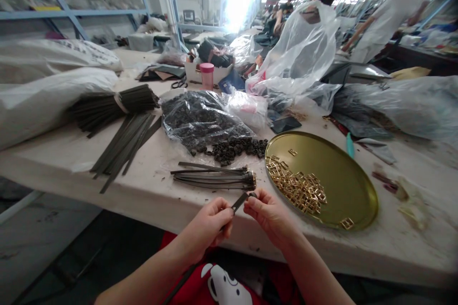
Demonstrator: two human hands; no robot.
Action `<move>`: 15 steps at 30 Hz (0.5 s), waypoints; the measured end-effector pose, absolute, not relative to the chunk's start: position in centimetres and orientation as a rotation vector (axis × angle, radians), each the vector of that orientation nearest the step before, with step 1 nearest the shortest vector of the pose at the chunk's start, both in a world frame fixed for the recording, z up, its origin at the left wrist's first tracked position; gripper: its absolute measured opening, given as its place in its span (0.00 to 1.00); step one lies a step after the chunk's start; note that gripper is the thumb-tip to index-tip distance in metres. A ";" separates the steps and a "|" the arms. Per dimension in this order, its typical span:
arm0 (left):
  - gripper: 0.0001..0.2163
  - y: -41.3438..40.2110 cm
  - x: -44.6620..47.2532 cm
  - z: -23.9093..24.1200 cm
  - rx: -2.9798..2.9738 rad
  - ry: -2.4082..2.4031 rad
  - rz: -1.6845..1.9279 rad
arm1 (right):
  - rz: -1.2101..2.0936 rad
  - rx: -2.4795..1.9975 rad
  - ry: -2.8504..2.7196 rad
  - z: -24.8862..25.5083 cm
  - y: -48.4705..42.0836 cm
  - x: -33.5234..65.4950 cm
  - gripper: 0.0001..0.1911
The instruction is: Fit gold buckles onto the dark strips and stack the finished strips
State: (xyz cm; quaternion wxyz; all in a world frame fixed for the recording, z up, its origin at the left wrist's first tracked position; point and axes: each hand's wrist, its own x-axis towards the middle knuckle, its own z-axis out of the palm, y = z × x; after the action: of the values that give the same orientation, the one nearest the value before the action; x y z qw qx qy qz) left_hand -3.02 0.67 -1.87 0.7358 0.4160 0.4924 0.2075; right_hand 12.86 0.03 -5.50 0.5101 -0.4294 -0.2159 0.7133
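My left hand (pixel 211 225) is closed round a thin dark strap (pixel 239 202) at the table's near edge. The strap runs down past my wrist toward my lap. My right hand (pixel 266 212) pinches a small dark piece at the strap's upper tip (pixel 251 195); what that piece is I cannot make out. Just beyond my hands lies a small bunch of finished straps (pixel 214 178) with metal ends. To the right sits a round gold tray (pixel 343 176) holding several gold buckles (pixel 296 190).
A clear bag of small dark parts (pixel 203 119) spills a loose pile (pixel 236 148) onto the table. Bundled and loose dark straps (pixel 118 128) lie at the left. White sacks (pixel 46 90), a pink cup (pixel 206 75), plastic bags and other people fill the back.
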 end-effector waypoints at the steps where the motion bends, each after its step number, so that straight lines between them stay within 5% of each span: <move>1: 0.08 0.7 -3.1 -2.0 0.918 1.085 0.457 | 1.702 -1.050 -0.539 -5.7 0.0 12.9 0.14; 9: 0.06 1.1 -3.9 -3.0 1.154 1.177 0.438 | 1.550 -1.193 -0.610 -6.5 -0.3 12.5 0.14; 15: 0.06 1.3 -4.3 -3.4 0.793 1.037 0.358 | 1.671 -1.158 -0.509 -6.9 0.1 11.8 0.14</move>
State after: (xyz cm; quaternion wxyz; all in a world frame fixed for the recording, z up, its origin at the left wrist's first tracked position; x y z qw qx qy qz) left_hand -4.35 1.26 -3.38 0.7797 0.3668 0.4798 0.1655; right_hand 11.80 0.06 -6.91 0.4992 -0.4789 -0.2104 0.6908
